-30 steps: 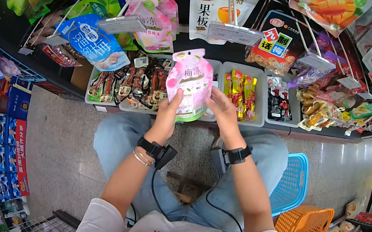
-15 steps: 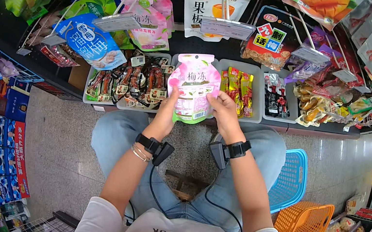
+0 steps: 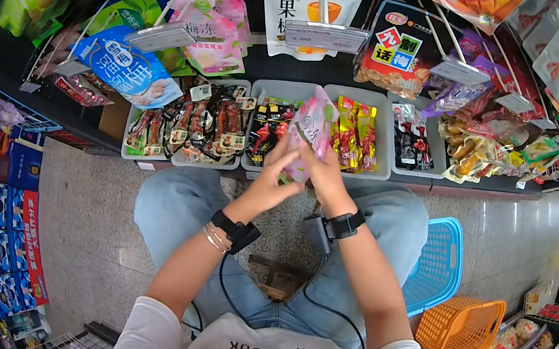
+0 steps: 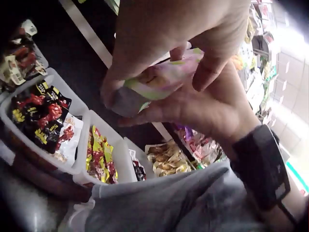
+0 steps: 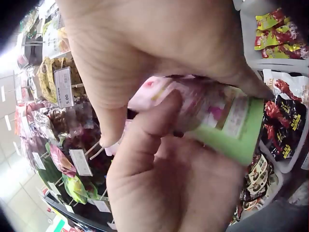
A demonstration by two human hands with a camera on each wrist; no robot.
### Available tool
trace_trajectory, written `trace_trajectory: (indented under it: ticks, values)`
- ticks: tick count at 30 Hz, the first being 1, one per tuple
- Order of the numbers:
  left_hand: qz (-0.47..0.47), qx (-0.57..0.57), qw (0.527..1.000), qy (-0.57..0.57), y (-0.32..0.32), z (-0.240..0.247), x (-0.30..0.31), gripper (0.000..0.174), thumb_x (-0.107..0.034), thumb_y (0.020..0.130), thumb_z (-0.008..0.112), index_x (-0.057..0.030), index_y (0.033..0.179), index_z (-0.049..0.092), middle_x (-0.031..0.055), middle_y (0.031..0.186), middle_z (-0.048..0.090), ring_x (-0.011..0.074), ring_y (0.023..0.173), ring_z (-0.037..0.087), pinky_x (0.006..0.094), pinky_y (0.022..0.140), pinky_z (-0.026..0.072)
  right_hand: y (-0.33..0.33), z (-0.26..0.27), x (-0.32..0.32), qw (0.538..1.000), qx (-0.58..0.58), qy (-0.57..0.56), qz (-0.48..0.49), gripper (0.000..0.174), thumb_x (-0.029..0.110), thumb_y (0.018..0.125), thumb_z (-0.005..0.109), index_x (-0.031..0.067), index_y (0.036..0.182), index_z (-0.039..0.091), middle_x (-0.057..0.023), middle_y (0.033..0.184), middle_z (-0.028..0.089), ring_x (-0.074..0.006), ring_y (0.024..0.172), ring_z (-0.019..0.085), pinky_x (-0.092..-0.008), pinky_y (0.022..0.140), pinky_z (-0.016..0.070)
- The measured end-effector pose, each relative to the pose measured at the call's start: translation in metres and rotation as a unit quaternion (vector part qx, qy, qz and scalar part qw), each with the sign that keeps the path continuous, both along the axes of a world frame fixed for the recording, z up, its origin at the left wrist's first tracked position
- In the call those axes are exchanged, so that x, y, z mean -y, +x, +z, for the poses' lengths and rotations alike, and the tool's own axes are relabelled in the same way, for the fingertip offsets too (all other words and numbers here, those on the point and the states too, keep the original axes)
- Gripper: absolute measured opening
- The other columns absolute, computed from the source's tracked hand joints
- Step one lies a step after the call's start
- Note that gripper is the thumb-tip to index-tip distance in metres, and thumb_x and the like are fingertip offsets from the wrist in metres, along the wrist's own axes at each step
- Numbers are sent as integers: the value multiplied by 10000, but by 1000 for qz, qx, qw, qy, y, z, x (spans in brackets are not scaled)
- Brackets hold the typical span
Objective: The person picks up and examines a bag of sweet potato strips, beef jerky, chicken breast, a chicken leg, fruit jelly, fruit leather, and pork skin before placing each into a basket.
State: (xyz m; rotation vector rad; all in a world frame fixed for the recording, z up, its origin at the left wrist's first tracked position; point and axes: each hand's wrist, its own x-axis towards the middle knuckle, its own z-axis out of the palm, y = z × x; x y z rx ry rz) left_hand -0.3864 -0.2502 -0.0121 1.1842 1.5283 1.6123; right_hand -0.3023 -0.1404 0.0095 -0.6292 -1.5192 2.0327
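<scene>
A pink pouch (image 3: 310, 124) with a green lower end stands tilted between the two hands, its printed face turned partly sideways in the head view. The right hand (image 3: 327, 176) grips its right side. Around the lower end, the left hand (image 3: 269, 186) holds the pouch from the other side, close to the right hand. The right wrist view shows the pouch's green bottom (image 5: 231, 140) and a label, with the left hand (image 5: 174, 179) below it. In the left wrist view, curled fingers hide much of the pouch (image 4: 166, 79).
Behind the hands stand grey bins (image 3: 287, 87) of small snack packs, including yellow-red packs (image 3: 357, 136). Above hang a white pouch (image 3: 300, 4), a blue pouch (image 3: 124, 63) and price tags (image 3: 326, 37). A blue basket (image 3: 438, 264) and an orange basket (image 3: 460, 330) stand at right.
The pouch was facing the head camera with a hand at each side; now it is turned partly sideways and tilted. The left hand has moved right, near the right hand.
</scene>
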Motion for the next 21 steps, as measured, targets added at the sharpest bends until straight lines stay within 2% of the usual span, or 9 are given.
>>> trace_trajectory:
  ticks: [1, 2, 4, 6, 9, 11, 12, 14, 21]
  values:
    - [31, -100, 993, -54, -7, 4, 1, 598, -72, 703, 651, -74, 1279, 489, 198, 1480, 165, 327, 1367, 179, 388, 1089, 184, 2, 3, -3, 1000, 7, -9, -10, 270, 151, 884, 583, -8, 1102, 566, -4, 939, 599, -65, 830, 520, -242, 739, 443]
    - [58, -114, 991, -37, -14, 5, 0, 531, -93, 735, 650, -49, 1241, 495, 183, 1456, 235, 303, 1335, 254, 377, 1074, 218, 4, 5, -6, 1000, 15, -18, -19, 241, 133, 884, 577, -21, 1070, 583, 2, 891, 603, -60, 793, 517, -235, 717, 445]
    - [138, 27, 990, -13, -24, 16, -4, 550, -135, 788, 658, -19, 1269, 417, 178, 1399, 324, 258, 1271, 341, 362, 1044, 272, 4, 1, -11, 998, 45, 44, -2, 216, 124, 869, 598, -30, 1020, 610, 14, 817, 613, -51, 726, 516, -222, 660, 444]
    - [215, 140, 966, 26, -21, 36, -6, 650, -196, 855, 642, 6, 1336, 254, 169, 1234, 483, 192, 1118, 474, 320, 966, 367, 6, 7, -11, 992, 73, 95, 40, 208, 125, 862, 610, -26, 1004, 620, 14, 803, 616, -48, 711, 513, -222, 640, 440]
    - [140, 240, 960, 41, -29, 50, 2, 383, -161, 882, 603, -18, 1205, 454, 80, 1085, 584, 135, 985, 547, 271, 864, 416, 8, 29, 3, 997, 26, 55, 40, 183, 125, 844, 638, -35, 931, 628, 21, 767, 605, -45, 687, 501, -220, 609, 428]
    - [120, 265, 956, 29, -32, 52, 7, 253, -156, 868, 628, -33, 1075, 551, 33, 938, 639, 84, 834, 587, 220, 749, 452, 17, 38, 1, 993, 37, 104, 33, 171, 120, 834, 652, -34, 903, 625, 21, 772, 610, -37, 694, 504, -213, 608, 430]
    - [115, 260, 958, 35, -28, 60, 8, 211, -158, 864, 633, -41, 1027, 570, 22, 923, 639, 74, 821, 583, 215, 737, 447, 22, 46, 0, 990, 41, 129, 28, 166, 117, 829, 659, -34, 890, 624, 21, 774, 612, -33, 697, 506, -209, 608, 431]
    - [103, 249, 962, 45, -19, 77, 10, 135, -163, 856, 645, -59, 933, 607, 0, 894, 639, 54, 797, 576, 205, 711, 438, 34, 64, 0, 996, 0, 90, 13, 144, 97, 819, 671, -22, 884, 625, 15, 796, 623, -31, 718, 524, -201, 617, 439]
    - [29, 204, 974, 99, 48, 159, -7, 153, -139, 856, 642, -38, 958, 590, 8, 917, 623, 52, 823, 558, 209, 724, 435, 109, 145, 12, 985, -98, 91, -113, 135, 59, 805, 686, 6, 918, 635, -4, 852, 638, -55, 767, 568, -205, 666, 457]
